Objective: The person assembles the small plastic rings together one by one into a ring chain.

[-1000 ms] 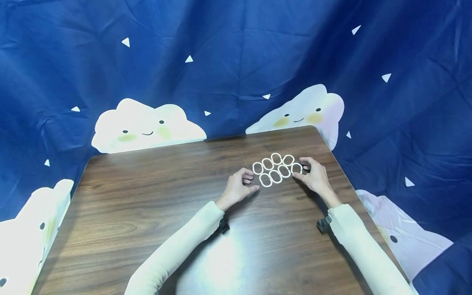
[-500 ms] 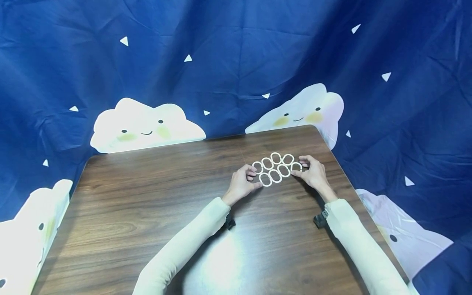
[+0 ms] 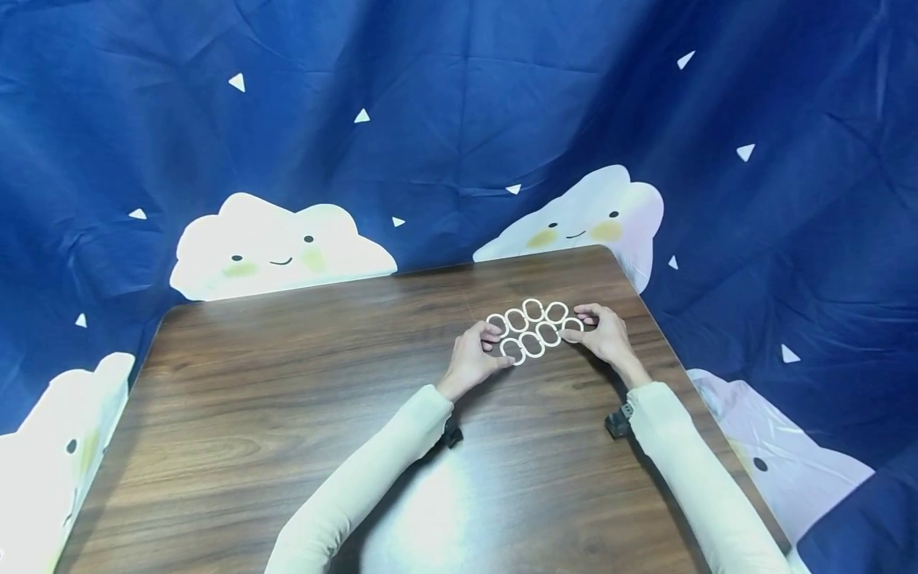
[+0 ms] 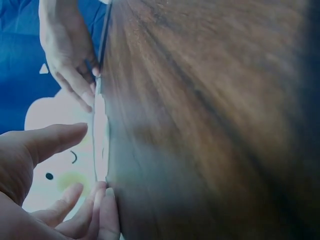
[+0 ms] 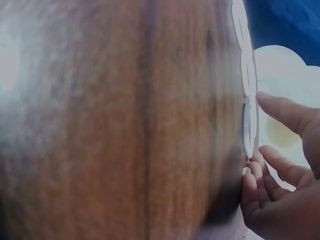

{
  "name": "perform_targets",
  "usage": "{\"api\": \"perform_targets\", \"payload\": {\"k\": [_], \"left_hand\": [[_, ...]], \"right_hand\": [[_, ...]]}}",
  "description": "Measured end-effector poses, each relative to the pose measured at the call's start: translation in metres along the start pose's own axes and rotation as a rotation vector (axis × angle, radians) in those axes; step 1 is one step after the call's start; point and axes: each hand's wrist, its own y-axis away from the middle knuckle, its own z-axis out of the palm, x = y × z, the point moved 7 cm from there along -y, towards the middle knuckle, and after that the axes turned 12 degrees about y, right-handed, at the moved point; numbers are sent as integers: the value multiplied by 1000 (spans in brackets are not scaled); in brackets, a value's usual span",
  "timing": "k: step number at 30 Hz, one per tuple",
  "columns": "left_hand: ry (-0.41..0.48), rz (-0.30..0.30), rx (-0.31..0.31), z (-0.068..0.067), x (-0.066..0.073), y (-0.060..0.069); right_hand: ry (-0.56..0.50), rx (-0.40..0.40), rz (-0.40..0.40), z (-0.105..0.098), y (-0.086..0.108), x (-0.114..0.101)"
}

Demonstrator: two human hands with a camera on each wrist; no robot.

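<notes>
Several white oval rings (image 3: 532, 344) lie in two touching rows on the brown wooden table (image 3: 301, 399), toward its back right. At the left end of the rows, the left hand (image 3: 472, 356) touches the end rings, its thumb at the near row and its fingers at the far row. The right hand (image 3: 604, 335) rests at the right end, thumb and fingers spread around the last ring. In the left wrist view the rings (image 4: 101, 135) appear edge-on beside the left hand (image 4: 55, 185); in the right wrist view the rings (image 5: 248, 75) run up from the right hand (image 5: 285, 175).
Behind the table hangs a blue cloth (image 3: 416, 96) with white clouds (image 3: 280, 247) and small triangles. A dark device sits at each wrist, the left one (image 3: 452, 434) and the right one (image 3: 618, 422). Light reflects off the table's near part.
The left hand has moved right and up to the rings' left end, from slightly apart to touching. The right hand has barely shifted. The whole head view has drifted slightly left.
</notes>
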Motion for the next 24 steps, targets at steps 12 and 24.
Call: {"api": "perform_targets", "payload": {"k": [12,24], "left_hand": [[-101,-55,74,8,0,2],[-205,-99,143,13,4,4]], "right_hand": [[71,4,8,0,-1,2],[66,-13,10,-1,0,6]]}}
